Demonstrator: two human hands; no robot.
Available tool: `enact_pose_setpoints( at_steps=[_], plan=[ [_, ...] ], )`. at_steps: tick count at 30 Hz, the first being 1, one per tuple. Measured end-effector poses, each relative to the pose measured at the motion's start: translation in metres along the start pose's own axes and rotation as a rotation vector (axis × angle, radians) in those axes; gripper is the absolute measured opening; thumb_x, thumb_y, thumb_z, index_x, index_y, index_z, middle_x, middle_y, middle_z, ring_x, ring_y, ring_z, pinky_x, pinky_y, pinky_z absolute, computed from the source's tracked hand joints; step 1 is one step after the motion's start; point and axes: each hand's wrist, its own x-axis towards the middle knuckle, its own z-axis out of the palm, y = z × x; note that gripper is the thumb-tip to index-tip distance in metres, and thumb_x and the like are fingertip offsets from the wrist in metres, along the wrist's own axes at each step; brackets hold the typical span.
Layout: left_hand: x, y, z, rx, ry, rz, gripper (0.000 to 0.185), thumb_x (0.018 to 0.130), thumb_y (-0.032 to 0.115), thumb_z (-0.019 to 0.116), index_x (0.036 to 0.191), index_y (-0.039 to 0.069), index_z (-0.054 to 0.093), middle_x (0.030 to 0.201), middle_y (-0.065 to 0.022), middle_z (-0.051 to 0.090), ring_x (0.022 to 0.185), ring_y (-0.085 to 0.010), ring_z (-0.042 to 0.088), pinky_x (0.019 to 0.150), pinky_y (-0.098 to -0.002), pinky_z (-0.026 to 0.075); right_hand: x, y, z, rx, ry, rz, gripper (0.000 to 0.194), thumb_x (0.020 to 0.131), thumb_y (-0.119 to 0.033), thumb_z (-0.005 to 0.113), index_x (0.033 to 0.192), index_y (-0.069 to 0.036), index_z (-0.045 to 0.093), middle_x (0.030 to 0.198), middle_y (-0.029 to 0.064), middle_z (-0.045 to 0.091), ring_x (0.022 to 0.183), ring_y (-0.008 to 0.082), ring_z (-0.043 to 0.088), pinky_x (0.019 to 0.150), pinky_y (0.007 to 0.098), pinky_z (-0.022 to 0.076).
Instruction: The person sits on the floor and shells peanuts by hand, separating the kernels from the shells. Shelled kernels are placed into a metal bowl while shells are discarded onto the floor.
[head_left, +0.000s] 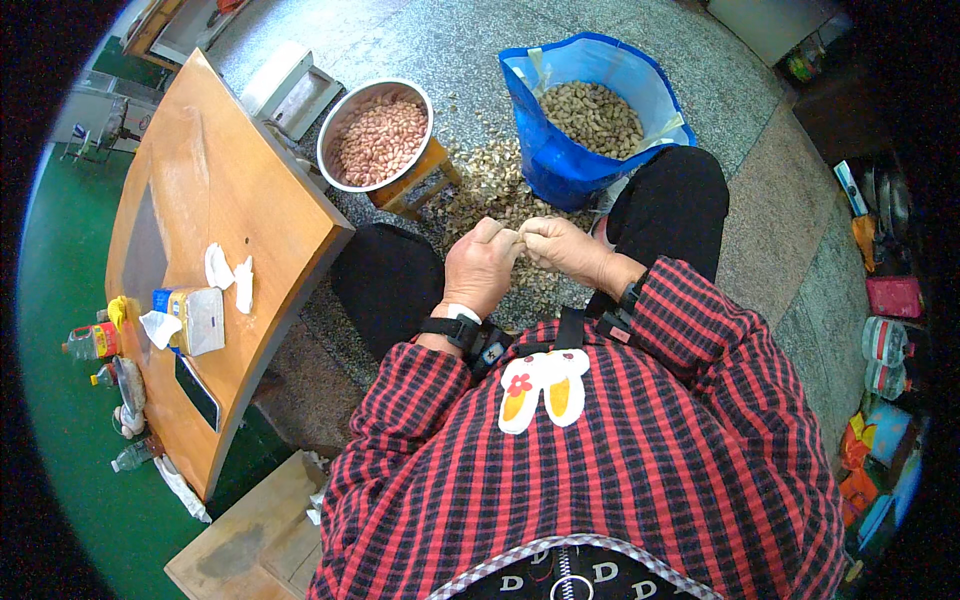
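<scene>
My left hand (481, 262) and my right hand (559, 244) meet above the floor between my knees. Their fingertips pinch what looks like a peanut in its shell (520, 241), mostly hidden by the fingers. Beneath and beyond them, broken peanut shells (491, 180) lie scattered over the speckled floor. To the front left, a steel bowl (324, 159) of shelled pink peanuts (381, 141) rests on a small wooden stool (420, 180). A blue bag (551, 161), its top spread wide, stands to the front right and holds unshelled peanuts (592, 118).
At my left is a wooden table (277, 195) bearing a tissue pack (196, 319), crumpled tissues (219, 266) and a phone (198, 394). Its corner juts close to my left knee (386, 285). Plastic bottles (885, 358) and other goods line the far right.
</scene>
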Motion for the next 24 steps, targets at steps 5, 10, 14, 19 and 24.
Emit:
enact_pose_setpoints(
  at_steps=[5,10,14,19,24],
  plan=[
    [0.0,0.002,-0.002,-0.045,0.023,-0.005,0.007,0.079,0.014,0.069,0.084,0.011,0.065,0.082,-0.0062,0.057,0.074,-0.0264,0.06,0.064,-0.0371,0.051,-0.003,-0.006,0.004,0.088,0.001,0.013,0.012,0.095,-0.017,0.048,0.089,-0.009,0.055,0.064,-0.0063,0.042,0.051,0.004,0.035,0.044,0.0206,0.0267],
    [0.001,0.002,0.001,-0.225,0.145,-0.087,0.012,0.081,0.011,0.068,0.093,0.009,0.068,0.082,-0.0088,0.057,0.075,-0.0279,0.06,0.065,-0.0367,0.05,-0.006,-0.014,0.009,0.241,0.034,0.009,0.016,0.096,-0.018,0.046,0.085,-0.009,0.053,0.062,-0.0066,0.041,0.048,0.0051,0.033,0.042,0.0217,0.0251],
    [0.0,-0.002,0.004,-0.321,0.124,-0.178,0.019,0.084,0.011,0.067,0.102,0.007,0.069,0.084,-0.0109,0.058,0.076,-0.0264,0.06,0.068,-0.0339,0.049,-0.004,-0.016,0.011,0.198,0.076,-0.047,0.018,0.097,-0.021,0.047,0.087,-0.009,0.054,0.063,-0.0065,0.042,0.049,0.0046,0.034,0.042,0.0213,0.0252],
    [-0.002,-0.006,0.011,-0.566,0.107,-0.286,0.018,0.092,0.015,0.059,0.104,0.004,0.068,0.079,-0.0037,0.057,0.072,-0.0154,0.055,0.063,-0.0281,0.045,-0.004,-0.015,0.011,0.069,0.125,-0.119,0.019,0.095,-0.021,0.048,0.085,-0.008,0.058,0.064,-0.0061,0.045,0.053,0.0047,0.038,0.046,0.0224,0.03],
    [-0.003,-0.002,0.013,-1.067,-0.026,-0.644,0.024,0.099,0.02,0.05,0.111,0.004,0.064,0.066,0.0072,0.045,0.057,-0.0034,0.036,0.05,-0.0214,0.03,-0.003,-0.013,0.008,0.003,0.198,-0.096,0.017,0.091,-0.018,0.05,0.083,-0.007,0.061,0.063,-0.004,0.047,0.058,0.0065,0.042,0.051,0.0249,0.0355]
  ],
)
